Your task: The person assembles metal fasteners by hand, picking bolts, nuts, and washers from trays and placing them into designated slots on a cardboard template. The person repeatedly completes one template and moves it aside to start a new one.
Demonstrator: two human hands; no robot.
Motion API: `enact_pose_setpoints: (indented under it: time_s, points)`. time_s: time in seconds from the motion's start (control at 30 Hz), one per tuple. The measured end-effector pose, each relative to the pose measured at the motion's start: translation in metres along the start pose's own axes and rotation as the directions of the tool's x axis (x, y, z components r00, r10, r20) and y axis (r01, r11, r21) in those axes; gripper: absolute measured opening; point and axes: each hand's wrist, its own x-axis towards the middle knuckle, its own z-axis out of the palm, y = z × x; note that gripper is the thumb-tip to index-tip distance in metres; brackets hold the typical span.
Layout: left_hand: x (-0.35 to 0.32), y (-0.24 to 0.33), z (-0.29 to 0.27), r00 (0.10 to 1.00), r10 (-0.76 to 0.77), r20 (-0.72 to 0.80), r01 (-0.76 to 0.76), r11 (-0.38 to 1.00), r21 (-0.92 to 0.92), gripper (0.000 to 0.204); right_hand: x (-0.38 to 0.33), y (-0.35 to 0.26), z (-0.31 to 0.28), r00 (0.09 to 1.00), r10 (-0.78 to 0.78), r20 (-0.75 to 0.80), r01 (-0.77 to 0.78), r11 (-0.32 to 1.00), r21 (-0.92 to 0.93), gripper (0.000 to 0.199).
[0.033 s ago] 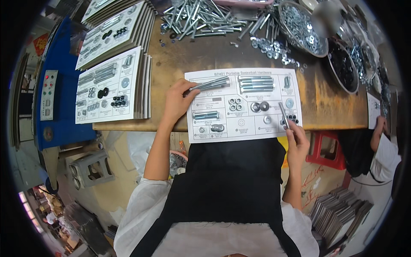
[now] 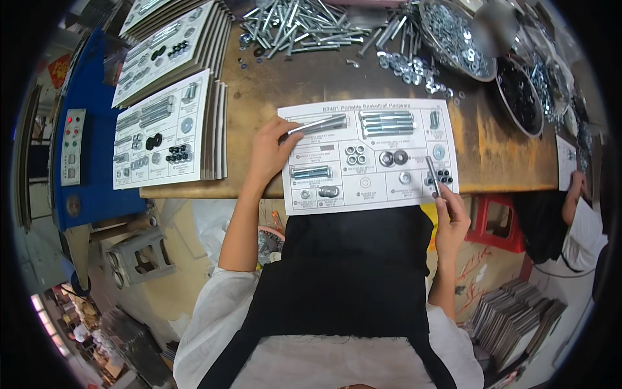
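My left fingers (image 2: pixel 286 128) pinch long bolts (image 2: pixel 324 123), covering their left ends. My right fingers (image 2: pixel 442 207) grip a rod (image 2: pixel 432 174), its near end hidden.

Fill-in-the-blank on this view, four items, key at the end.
1. The single metal rod over the white card's right side is in the person's ____ hand.
2. The left hand is near the card's upper ____ corner.
3. The stool on the right is ____.
4. The panel-fitted machine at far left is mostly ____.

Missing words: right; left; red; blue.
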Motion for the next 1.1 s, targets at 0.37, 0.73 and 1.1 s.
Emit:
enact_pose_setpoints:
  time_s: [0.37, 0.73, 1.1]
  points:
    - [0.025, -0.017, 0.000, 0.985, -0.161, 0.057, 0.164, 0.985, -0.052, 0.018, 0.104, -0.074, 0.110, 0.698, -0.566, 0.439, 0.675, 0.725, -0.139, 0.021]
    - [0.021, -0.023, 0.004, 0.999, -0.054, 0.009, 0.055, 0.989, -0.135, 0.020, 0.150, -0.059, 0.177, 0.526, -0.457, 0.718, 0.750, 0.647, -0.138, 0.019]
    - [0.018, 0.008, -0.006, 0.982, 0.003, 0.189, -0.024, 0.994, 0.109, 0.036, 0.136, -0.056, 0.154, 0.839, -0.285, 0.464, 0.440, 0.856, -0.271, 0.022]
